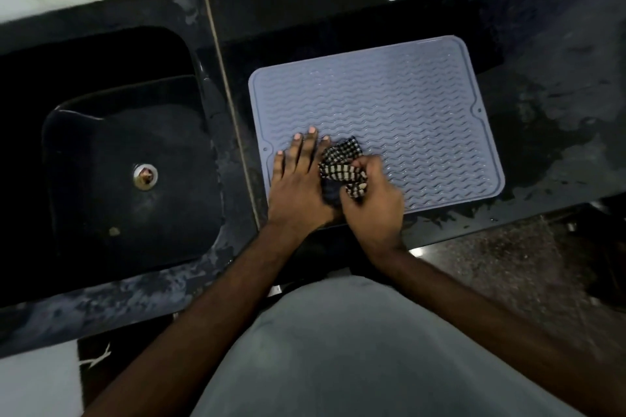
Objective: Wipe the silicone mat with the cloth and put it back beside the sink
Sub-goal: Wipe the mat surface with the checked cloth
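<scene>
Black wet countertop (542,132), sink (111,159) at left. Grey silicone mat (389,105) lies flat just right of sink. My left hand (298,179) flat, fingers spread, pressing mat's near-left corner. My right hand (372,200) bunches checked cloth (342,166) on mat.

The near-left corner of the grey ribbed silicone mat (389,105) lies hidden under both hands. The checked black-and-white cloth (342,166) is partly buried in the blurred right hand (374,200). The black stone sink (111,159) runs off the left edge.
</scene>
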`<move>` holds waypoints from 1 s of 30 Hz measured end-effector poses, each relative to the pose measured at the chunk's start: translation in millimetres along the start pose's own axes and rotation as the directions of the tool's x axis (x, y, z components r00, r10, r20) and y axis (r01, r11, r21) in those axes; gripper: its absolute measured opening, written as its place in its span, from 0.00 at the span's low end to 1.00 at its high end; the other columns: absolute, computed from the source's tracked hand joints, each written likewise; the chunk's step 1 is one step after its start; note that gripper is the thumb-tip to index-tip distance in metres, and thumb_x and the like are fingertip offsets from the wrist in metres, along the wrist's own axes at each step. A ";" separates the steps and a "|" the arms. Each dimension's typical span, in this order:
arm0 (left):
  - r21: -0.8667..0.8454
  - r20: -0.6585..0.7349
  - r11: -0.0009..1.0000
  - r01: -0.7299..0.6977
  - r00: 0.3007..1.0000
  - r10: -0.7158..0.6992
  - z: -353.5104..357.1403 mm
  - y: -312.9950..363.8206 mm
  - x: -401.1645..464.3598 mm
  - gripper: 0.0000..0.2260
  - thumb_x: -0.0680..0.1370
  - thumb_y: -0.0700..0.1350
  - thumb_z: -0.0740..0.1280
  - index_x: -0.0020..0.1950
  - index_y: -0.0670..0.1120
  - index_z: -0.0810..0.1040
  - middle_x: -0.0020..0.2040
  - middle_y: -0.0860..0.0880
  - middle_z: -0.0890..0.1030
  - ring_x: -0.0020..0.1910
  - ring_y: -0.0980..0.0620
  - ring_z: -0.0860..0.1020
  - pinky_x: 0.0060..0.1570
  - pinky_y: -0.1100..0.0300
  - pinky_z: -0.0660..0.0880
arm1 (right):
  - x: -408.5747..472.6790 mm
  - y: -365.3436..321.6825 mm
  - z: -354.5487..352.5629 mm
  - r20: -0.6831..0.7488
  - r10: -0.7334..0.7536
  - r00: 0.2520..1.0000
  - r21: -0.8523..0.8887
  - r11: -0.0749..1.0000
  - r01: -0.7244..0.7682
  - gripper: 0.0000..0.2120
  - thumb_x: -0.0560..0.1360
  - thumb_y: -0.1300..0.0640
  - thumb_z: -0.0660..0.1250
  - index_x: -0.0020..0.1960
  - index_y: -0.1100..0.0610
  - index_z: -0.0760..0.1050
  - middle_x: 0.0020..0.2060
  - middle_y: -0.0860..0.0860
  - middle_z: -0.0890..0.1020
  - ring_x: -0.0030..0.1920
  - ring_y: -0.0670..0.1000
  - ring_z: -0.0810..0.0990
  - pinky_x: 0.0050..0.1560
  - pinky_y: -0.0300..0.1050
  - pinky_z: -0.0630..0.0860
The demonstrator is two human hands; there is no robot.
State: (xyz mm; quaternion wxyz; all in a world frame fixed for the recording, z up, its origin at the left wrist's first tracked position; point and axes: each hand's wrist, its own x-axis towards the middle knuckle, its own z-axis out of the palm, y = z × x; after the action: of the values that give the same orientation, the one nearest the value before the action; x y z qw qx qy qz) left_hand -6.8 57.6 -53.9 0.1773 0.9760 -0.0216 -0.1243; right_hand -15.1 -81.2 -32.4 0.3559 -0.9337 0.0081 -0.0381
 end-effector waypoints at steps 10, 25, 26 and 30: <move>0.089 -0.004 0.996 -0.020 1.000 0.020 -24.9 -61.0 -36.8 0.57 0.64 0.81 0.61 0.83 0.51 0.46 0.83 0.47 0.43 0.82 0.49 0.43 0.78 0.46 0.38 | 0.8 7.7 2.8 -0.073 -0.014 0.997 0.008 1.000 0.015 0.18 0.68 0.50 0.68 0.56 0.54 0.72 0.44 0.50 0.84 0.42 0.58 0.83 0.40 0.52 0.78; -0.025 -0.040 1.000 0.006 0.999 -0.007 -16.6 -57.8 -33.4 0.54 0.65 0.76 0.58 0.83 0.46 0.49 0.83 0.45 0.47 0.82 0.49 0.44 0.79 0.45 0.45 | -26.5 -40.1 39.3 0.028 -0.063 0.998 0.012 0.998 0.063 0.19 0.67 0.59 0.71 0.57 0.53 0.72 0.47 0.46 0.83 0.44 0.55 0.83 0.43 0.51 0.77; -0.014 -0.028 1.000 -0.007 1.000 0.007 -18.6 -59.4 -34.0 0.55 0.65 0.77 0.58 0.83 0.46 0.49 0.83 0.46 0.47 0.82 0.49 0.44 0.79 0.45 0.45 | -24.8 -38.4 36.7 0.032 -0.071 0.997 0.017 0.997 0.071 0.19 0.68 0.59 0.71 0.57 0.53 0.72 0.47 0.46 0.83 0.44 0.54 0.83 0.43 0.50 0.77; 0.121 0.044 0.990 -0.072 0.997 0.067 -37.1 -79.2 -42.4 0.56 0.65 0.83 0.56 0.83 0.50 0.48 0.83 0.48 0.45 0.82 0.51 0.44 0.79 0.42 0.42 | -14.0 -28.4 25.3 0.071 -0.110 0.991 0.056 0.993 0.106 0.17 0.70 0.58 0.71 0.57 0.54 0.72 0.46 0.45 0.84 0.42 0.53 0.83 0.41 0.48 0.78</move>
State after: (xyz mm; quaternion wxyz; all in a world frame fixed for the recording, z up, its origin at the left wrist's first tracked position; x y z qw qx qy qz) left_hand -38.7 148.0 -38.2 0.1209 0.9811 -0.0666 -0.1358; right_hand -27.4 -42.6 -33.3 0.3776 -0.9240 -0.0565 -0.0230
